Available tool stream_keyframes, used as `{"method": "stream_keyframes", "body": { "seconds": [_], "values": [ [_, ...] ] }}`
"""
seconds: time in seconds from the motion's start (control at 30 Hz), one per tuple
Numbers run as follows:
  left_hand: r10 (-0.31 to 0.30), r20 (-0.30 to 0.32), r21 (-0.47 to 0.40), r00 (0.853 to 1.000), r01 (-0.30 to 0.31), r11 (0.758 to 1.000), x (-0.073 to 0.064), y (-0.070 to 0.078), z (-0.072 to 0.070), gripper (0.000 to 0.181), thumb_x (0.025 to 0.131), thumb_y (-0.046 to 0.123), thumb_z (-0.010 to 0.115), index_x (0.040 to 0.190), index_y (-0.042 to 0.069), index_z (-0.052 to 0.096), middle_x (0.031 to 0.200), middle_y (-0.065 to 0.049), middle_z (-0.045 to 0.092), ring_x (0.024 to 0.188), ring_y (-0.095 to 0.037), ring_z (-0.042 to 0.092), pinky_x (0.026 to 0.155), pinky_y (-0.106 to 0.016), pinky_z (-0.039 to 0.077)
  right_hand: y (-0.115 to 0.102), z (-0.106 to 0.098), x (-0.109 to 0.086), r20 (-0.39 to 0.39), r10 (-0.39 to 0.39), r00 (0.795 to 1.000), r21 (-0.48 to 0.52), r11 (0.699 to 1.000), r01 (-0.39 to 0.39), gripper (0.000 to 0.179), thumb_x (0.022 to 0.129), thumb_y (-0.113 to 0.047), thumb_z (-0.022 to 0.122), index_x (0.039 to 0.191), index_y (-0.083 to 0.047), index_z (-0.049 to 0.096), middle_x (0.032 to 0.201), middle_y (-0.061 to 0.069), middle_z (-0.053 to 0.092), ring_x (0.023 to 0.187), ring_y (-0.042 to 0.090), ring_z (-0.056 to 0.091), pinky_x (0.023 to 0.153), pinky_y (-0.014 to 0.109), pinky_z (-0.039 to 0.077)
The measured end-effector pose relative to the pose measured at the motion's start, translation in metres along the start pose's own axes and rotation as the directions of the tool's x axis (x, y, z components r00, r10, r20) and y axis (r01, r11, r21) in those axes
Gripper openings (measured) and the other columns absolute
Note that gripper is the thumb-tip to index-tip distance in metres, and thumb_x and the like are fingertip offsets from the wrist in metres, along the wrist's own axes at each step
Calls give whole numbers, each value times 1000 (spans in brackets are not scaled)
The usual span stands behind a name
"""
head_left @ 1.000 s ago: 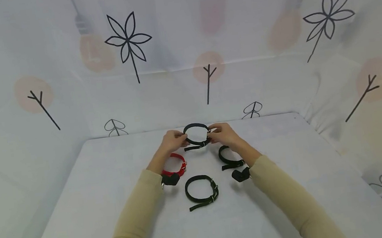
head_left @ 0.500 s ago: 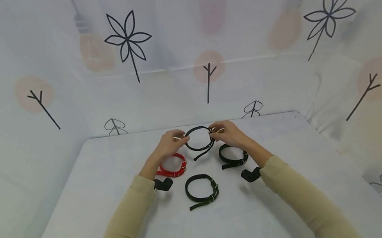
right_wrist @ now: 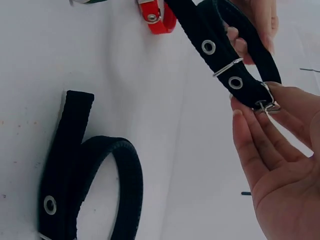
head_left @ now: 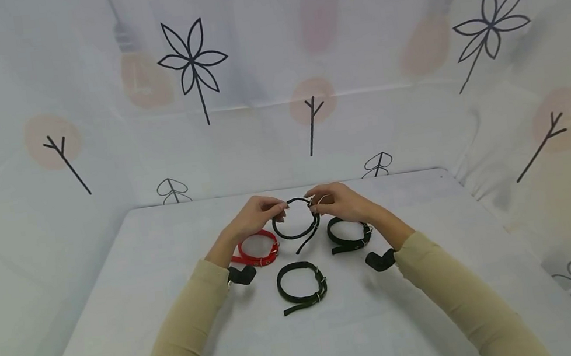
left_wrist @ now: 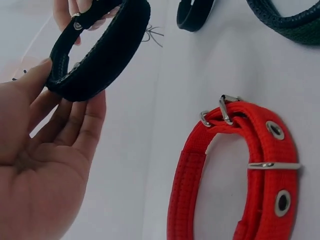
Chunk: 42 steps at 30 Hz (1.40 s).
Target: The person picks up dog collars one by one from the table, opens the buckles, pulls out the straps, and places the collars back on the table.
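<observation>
A black pet collar, buckled into a loop, hangs between both hands near the back of the white table. My left hand pinches its left side between thumb and fingers; in the left wrist view the wide band faces out. At the buckle, my right hand pinches the other side, and metal eyelets show along the strap. The strap's free end points down. Below the left hand lies a red collar with silver buckle and eyelets. Below the right hand lies another black collar.
A dark green collar lies nearest the person on the white table. Black wrist devices jut out beneath both wrists. A white printed cloth stands behind and at both sides of the table.
The held collar has come nearer the person and tilted so its band shows thinner. Its free end now hangs lower. Both forearms have spread outward; the collars on the table have stayed put.
</observation>
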<state>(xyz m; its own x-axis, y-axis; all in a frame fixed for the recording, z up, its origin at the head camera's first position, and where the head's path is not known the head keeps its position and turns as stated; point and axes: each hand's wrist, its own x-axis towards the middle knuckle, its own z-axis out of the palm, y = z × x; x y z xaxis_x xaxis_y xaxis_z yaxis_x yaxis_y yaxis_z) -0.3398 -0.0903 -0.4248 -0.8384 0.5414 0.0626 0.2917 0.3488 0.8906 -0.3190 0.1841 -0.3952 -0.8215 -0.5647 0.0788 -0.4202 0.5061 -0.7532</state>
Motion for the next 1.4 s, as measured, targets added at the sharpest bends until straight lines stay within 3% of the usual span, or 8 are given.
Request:
{"method": "stream_keyframes", "body": {
  "seconds": [0.13,0.33,0.5,0.63,0.87,1.13,1.3,1.4],
  "values": [
    [43,-53,-47,998,-46,998,-2,-2,0,29,106,26,60,118,4,73,103,-18,72,95,-24,69,94,-39,55,0,1,-1,-29,18,999,31,999,-17,47,103,-23,64,143,-1,55,125,18,65,118,37,66,98,54,52],
    [78,-196,-107,978,-101,989,-5,-1,2,29,105,26,60,117,3,74,98,-13,72,94,-24,71,96,-39,54,2,3,-4,-65,53,997,65,997,-49,51,102,-29,65,142,1,55,118,14,72,105,32,70,96,52,52],
    [74,-260,-140,963,-113,984,-7,-1,3,30,105,27,61,118,3,73,99,-12,73,94,-23,72,96,-37,55,2,7,-4,-64,50,997,141,989,-41,37,103,-25,65,130,0,64,110,12,74,103,34,69,96,56,51],
    [79,-237,-144,968,-115,983,-10,-3,4,30,105,25,61,119,1,72,104,-15,73,97,-23,72,98,-37,54,2,7,-3,-68,39,997,141,990,-29,31,103,-23,64,126,-2,67,107,13,74,98,29,70,95,59,51],
    [55,-125,-89,991,-67,994,-16,-7,1,34,104,27,63,130,5,67,117,-14,73,110,-22,70,106,-47,49,0,1,-5,-26,10,1000,71,997,-8,32,103,-20,64,128,0,66,110,12,73,99,29,69,93,55,53],
    [106,-46,-29,993,-107,994,-10,5,1,31,103,29,65,127,10,70,113,-4,72,105,-19,68,100,-39,52,-4,0,-3,39,-42,998,-7,999,43,29,102,-16,65,128,-2,68,114,13,73,96,20,70,91,44,56],
    [84,-54,-52,995,-87,995,-8,7,4,28,103,27,65,122,7,72,99,-9,71,93,-22,65,88,-35,54,-5,1,-4,31,-55,998,-15,998,55,30,102,-15,65,128,0,68,116,17,73,97,21,71,89,43,56],
    [84,-83,-87,993,-91,992,-9,5,5,28,103,25,65,121,6,73,98,-13,70,92,-22,64,88,-34,53,-5,2,-5,8,-47,999,-38,998,47,30,101,-20,67,127,-4,69,115,11,73,99,20,70,89,42,56]
  ]
}}
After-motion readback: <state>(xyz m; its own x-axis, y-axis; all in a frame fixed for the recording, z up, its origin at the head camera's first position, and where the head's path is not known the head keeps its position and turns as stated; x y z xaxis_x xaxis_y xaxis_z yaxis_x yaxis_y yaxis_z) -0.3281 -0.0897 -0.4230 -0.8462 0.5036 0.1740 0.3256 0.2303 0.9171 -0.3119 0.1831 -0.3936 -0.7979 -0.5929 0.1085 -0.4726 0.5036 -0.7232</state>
